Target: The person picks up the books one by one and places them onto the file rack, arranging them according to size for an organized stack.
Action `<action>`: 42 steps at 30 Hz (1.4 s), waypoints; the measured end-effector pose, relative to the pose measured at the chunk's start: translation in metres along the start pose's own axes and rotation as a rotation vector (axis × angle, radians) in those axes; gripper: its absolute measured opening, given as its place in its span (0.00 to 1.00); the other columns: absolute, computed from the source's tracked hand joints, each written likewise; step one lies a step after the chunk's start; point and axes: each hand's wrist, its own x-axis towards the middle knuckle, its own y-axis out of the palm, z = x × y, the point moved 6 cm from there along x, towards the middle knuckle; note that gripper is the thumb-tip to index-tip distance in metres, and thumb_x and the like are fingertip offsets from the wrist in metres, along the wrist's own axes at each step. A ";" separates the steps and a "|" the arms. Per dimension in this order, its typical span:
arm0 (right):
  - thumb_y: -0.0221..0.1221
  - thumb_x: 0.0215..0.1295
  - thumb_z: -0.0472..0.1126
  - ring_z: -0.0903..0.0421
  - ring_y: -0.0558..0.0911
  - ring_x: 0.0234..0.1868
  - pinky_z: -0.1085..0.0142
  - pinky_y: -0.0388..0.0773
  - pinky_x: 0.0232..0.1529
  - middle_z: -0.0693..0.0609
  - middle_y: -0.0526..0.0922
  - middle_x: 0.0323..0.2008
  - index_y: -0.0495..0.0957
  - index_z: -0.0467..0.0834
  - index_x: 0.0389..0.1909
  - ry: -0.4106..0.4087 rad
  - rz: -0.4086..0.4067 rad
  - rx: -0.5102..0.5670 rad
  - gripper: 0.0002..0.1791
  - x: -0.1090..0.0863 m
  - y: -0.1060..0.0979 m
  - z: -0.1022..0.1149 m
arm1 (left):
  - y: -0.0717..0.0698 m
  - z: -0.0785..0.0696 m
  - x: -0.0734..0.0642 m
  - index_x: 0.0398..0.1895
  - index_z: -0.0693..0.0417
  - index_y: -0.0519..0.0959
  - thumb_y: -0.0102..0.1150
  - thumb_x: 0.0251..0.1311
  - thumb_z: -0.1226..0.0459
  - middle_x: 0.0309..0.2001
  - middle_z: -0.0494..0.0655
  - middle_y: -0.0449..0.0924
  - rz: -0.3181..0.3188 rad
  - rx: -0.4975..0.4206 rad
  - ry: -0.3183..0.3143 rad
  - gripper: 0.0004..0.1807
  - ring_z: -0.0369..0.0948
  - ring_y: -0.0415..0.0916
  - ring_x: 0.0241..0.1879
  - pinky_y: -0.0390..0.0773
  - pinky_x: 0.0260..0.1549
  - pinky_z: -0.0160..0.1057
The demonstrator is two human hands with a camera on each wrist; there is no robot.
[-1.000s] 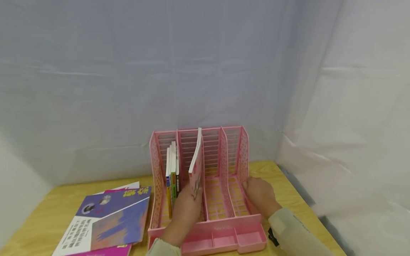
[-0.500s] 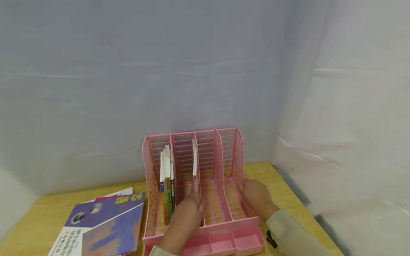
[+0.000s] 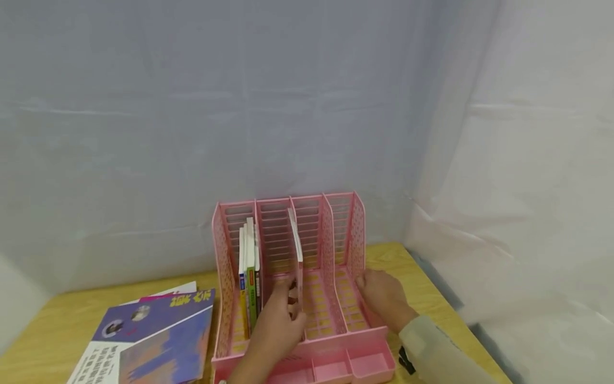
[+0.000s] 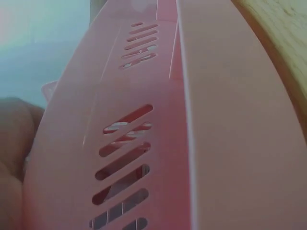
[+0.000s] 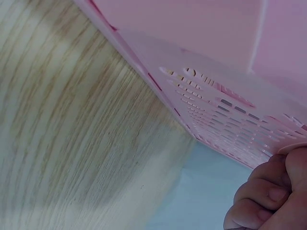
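A pink plastic desktop file rack (image 3: 345,345) with several upright compartments stands on the wooden table. In its second compartment from the left, a thin white-edged book (image 3: 296,240) stands upright, leaning near the divider. My left hand (image 3: 277,326) reaches into that compartment beside the book's lower front, fingers loosely bent and spread from the thumb; whether they touch the book is unclear. The left wrist view shows part of this hand (image 4: 17,139) behind the rack's slotted front. My right hand (image 3: 384,296) grips the rack's right side wall, its curled fingers visible in the right wrist view (image 5: 268,196).
Several thin books (image 3: 249,272) stand in the leftmost compartment. To the rack's left lies a loose pile of magazines (image 3: 158,336), a purple and blue cover on top. A small black item (image 3: 406,360) lies near the right sleeve. Pale sheeting (image 3: 307,106) hangs behind the table.
The book has gone lower and deeper into the second compartment. My left hand has loosened from it and drawn slightly left. The right hand stays on the rack's side; the view has shifted slightly.
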 end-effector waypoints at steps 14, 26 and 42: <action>0.50 0.77 0.48 0.51 0.77 0.24 0.54 0.78 0.28 0.50 0.76 0.22 0.70 0.48 0.21 -0.048 0.025 0.005 0.20 0.008 0.006 0.005 | -0.004 -0.003 -0.002 0.57 0.55 0.73 0.66 0.67 0.66 0.37 0.43 0.84 -0.233 0.300 0.089 0.18 0.32 0.72 0.19 0.71 0.16 0.31; 0.51 0.77 0.47 0.49 0.77 0.23 0.51 0.79 0.28 0.48 0.75 0.20 0.68 0.46 0.20 -0.107 0.002 -0.019 0.21 0.024 0.013 0.010 | -0.008 0.000 0.003 0.68 0.58 0.71 0.61 0.61 0.65 0.56 0.48 0.81 -0.238 0.302 0.131 0.29 0.42 0.80 0.40 0.83 0.34 0.38; 0.48 0.79 0.46 0.53 0.74 0.25 0.54 0.75 0.28 0.50 0.74 0.22 0.68 0.47 0.21 -0.095 0.052 0.025 0.21 0.022 0.014 -0.006 | -0.168 0.019 -0.074 0.49 0.61 0.78 0.56 0.55 0.80 0.35 0.40 0.79 -0.607 0.237 0.537 0.18 0.26 0.70 0.32 0.72 0.30 0.24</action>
